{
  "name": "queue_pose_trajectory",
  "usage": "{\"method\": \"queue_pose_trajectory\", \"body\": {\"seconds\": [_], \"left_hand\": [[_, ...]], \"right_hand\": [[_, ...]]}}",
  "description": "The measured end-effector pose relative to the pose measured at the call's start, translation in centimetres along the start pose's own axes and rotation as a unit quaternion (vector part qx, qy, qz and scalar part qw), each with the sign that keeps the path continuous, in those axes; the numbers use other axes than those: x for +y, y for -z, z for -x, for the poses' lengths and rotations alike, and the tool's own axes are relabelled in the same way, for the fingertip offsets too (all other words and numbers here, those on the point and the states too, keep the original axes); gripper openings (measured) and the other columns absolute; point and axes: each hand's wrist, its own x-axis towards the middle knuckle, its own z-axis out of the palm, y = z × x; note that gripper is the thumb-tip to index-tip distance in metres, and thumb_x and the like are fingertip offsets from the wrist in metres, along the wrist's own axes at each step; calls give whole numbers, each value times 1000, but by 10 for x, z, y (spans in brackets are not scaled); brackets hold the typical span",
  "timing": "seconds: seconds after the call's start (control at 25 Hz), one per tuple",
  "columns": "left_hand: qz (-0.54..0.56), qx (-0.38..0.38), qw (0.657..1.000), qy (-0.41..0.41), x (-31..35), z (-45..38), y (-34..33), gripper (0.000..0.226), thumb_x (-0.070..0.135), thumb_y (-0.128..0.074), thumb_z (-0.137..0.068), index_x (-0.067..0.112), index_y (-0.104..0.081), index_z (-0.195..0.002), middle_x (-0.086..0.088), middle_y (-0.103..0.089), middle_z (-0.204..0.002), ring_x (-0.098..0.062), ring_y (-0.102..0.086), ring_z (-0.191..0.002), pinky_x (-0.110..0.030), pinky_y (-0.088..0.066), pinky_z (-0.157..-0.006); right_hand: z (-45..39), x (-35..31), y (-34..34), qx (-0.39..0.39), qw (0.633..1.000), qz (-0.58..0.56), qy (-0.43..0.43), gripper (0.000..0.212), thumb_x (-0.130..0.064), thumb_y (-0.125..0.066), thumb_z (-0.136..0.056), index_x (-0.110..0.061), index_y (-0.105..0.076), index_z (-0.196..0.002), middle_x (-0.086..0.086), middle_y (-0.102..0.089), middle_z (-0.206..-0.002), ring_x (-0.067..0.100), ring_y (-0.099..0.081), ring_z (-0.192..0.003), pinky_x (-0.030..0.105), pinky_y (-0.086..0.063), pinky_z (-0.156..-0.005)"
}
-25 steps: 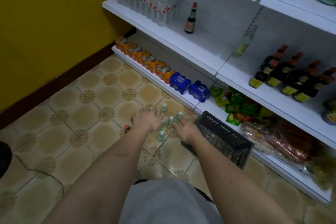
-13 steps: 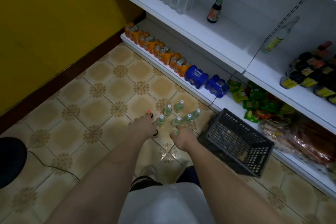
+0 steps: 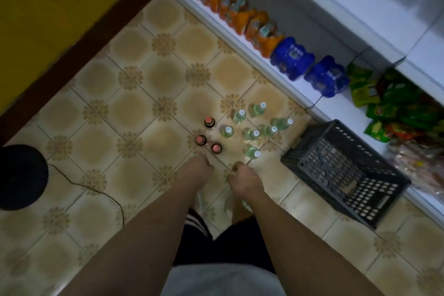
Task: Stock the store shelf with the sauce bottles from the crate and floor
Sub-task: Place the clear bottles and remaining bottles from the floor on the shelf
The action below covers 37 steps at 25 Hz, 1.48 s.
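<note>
Three dark sauce bottles with red caps [image 3: 209, 122] stand on the tiled floor in a small cluster. Right of them stand several clear greenish bottles with white caps [image 3: 251, 133]. My left hand [image 3: 197, 168] hangs just short of the nearest red-capped bottle, fingers loosely curled, holding nothing. My right hand [image 3: 242, 178] hangs just short of the nearest white-capped bottle [image 3: 251, 151], also loosely curled and holding nothing. A dark plastic crate [image 3: 346, 175] sits tilted on the floor to the right, against the bottom shelf.
The white bottom shelf [image 3: 240, 41] carries orange drink packs [image 3: 240, 14], blue packs [image 3: 292, 57] and green snack packets [image 3: 389, 103]. A black round object [image 3: 21, 175] with a thin cable lies on the floor at the left. The yellow wall runs along the far left.
My view has tilted down, so the upper shelves are out of sight. Both hands have drawn back from the bottles, which now stand free on the floor.
</note>
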Motion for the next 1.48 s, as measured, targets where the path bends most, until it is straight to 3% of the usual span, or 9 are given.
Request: {"method": "queue_pose_trajectory", "body": {"seconds": [0.12,0.24,0.48,0.6,0.72,1.0,1.16,1.32,1.48], "left_hand": [[-2,1,1000,29,-36,-87,-27,25,28,-46,-90,21,-61,-109,-7,-66,-110,-25,-59,-92,-32,-48,-79],[20,17,999,47,-73,-185,-51,33,21,-51,-91,20,-49,-124,-9,-65,-107,-28,-62,-90,-33,-48,-71],[89,9,996,14,-105,-345,-112,69,16,-70,-82,22,-34,-141,-12,-63,-118,-35,-62,-105,-43,-52,-87],[147,54,987,-39,-117,-389,-141,67,16,-76,-79,24,-44,-137,-8,-63,-125,-30,-60,-112,-33,-45,-88],[223,110,967,-64,-128,-410,-156,55,14,-78,-77,22,-59,-128,-3,-66,-124,-23,-59,-115,-25,-41,-88],[172,180,964,-94,-127,-406,-161,46,27,-78,-78,23,-65,-121,-6,-69,-116,-26,-62,-108,-27,-42,-83],[133,206,964,-100,-114,-373,-137,38,31,-78,-76,11,-68,-107,-8,-61,-99,-27,-59,-92,-29,-38,-73],[196,202,952,-118,-94,-283,-86,34,29,-82,-73,12,-63,-96,-7,-55,-102,-22,-57,-88,-27,-42,-76],[225,138,955,-133,-67,-141,5,51,29,-83,-72,13,-66,-118,-5,-69,-114,-16,-61,-99,-25,-45,-85]], "right_hand": [[-84,2,-41,-35,999,-2,-21,41,-30,-55,-91,-11,-48,-127,13,-60,-122,33,-58,-113,36,-48,-87],[-189,2,-76,-37,999,28,-18,46,-30,-58,-90,-13,-41,-129,13,-60,-119,33,-60,-110,36,-47,-83],[-336,34,-143,-20,998,55,-20,73,-28,-67,-88,-28,-23,-147,9,-59,-121,31,-60,-109,36,-46,-80],[-375,54,-177,-4,999,-2,32,66,-30,-70,-86,-33,-34,-141,5,-62,-118,28,-61,-106,41,-51,-87],[-398,63,-191,56,995,-41,77,52,-36,-71,-84,-31,-50,-131,2,-67,-112,25,-62,-100,36,-50,-84],[-398,66,-195,131,984,-82,84,37,-27,-70,-83,-25,-63,-119,5,-72,-96,24,-64,-87,25,-43,-72],[-365,53,-172,151,974,-151,72,30,-22,-72,-78,-24,-68,-107,3,-72,-90,20,-63,-83,29,-51,-75],[-281,31,-123,161,971,-165,55,23,-32,-73,-74,-22,-69,-95,0,-72,-84,20,-66,-81,32,-54,-76],[-127,0,-31,172,967,-179,60,19,-33,-73,-75,-18,-65,-82,-2,-66,-73,13,-62,-70,26,-47,-60]]}}
